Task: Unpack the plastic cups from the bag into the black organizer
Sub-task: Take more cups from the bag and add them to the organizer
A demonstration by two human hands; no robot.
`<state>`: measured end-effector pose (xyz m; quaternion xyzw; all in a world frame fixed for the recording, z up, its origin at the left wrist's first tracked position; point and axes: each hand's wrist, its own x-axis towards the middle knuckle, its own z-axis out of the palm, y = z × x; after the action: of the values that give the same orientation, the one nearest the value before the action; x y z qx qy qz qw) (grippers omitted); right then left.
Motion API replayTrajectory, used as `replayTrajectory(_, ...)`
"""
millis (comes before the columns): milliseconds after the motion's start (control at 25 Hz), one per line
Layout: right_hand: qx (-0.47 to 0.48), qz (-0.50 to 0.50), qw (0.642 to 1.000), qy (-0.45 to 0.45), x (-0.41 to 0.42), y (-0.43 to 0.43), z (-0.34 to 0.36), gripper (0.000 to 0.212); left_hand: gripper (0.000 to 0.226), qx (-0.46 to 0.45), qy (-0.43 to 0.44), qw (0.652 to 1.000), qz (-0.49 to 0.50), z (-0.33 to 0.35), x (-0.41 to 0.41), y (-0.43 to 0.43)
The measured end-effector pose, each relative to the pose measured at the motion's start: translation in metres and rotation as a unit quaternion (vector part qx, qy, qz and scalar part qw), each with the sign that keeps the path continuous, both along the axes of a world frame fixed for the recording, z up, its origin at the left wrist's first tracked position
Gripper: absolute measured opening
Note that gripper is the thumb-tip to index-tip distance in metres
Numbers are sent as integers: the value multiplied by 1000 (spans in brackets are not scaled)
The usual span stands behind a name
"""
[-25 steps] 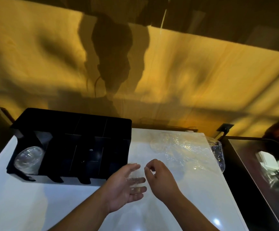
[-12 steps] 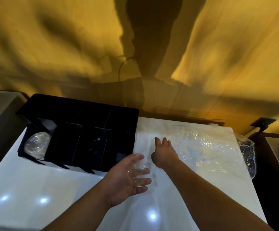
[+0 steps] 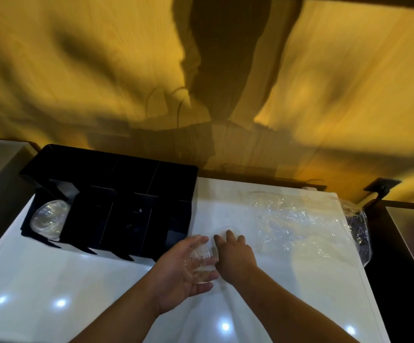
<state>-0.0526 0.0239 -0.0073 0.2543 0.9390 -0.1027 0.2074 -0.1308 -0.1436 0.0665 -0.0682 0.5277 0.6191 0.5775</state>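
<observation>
The black organizer stands at the back left of the white table. Its leftmost slot holds a stack of clear plastic cups lying on its side. My left hand lies palm up in front of the organizer's right end and cradles a few nested clear cups. My right hand is palm down right beside it, fingers curled over the round rim of another clear cup. The crumpled clear plastic bag lies flat to the right, apart from both hands.
The bag's far end hangs over the table's right edge. A dark counter lies beyond that edge, and a grey surface sits to the left of the organizer. A yellow wooden wall rises behind.
My right hand reached out toward the bag, then drew back beside my left hand with a clear cup under its fingers. My left hand kept holding its cups. The camera shifted right and down.
</observation>
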Motion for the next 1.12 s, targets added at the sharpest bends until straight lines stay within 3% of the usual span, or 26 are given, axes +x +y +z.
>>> replayTrajectory(80, 9, 17, 1000, 20, 5, -2, -4, 55, 55, -5, 0, 1000, 6, -3, 2, -1)
replayTrajectory(280, 5, 15, 999, 51, 19, -9, -6, 67, 53, -7, -15, 1000, 15, -9, 8, -9)
replayTrajectory(440, 13, 26, 997, 76, 24, -18, -4, 58, 55, -8, -19, 1000, 11, -8, 13, -13)
replayTrajectory(640, -4, 2, 999, 54, 27, -11, -5, 80, 54, -11, -14, 1000, -4, -6, 20, -20)
replayTrajectory(800, -4, 0, 996, 86, 24, -11, -7, 58, 51, -16, -19, 1000, -1, -8, 22, -27)
replayTrajectory(920, -41, -76, 987, 134, 27, -14, -2, 23, 49, -19, -20, 1000, 3, -6, 24, -29)
replayTrajectory(1000, -96, -168, 959, 205, 36, -14, 6, 16, 50, -23, -22, 999, 4, -5, 25, -29)
replayTrajectory(1120, -301, -300, 853, 303, 54, -18, 26, 21, 48, -31, -25, 999, 9, -3, 27, -26)
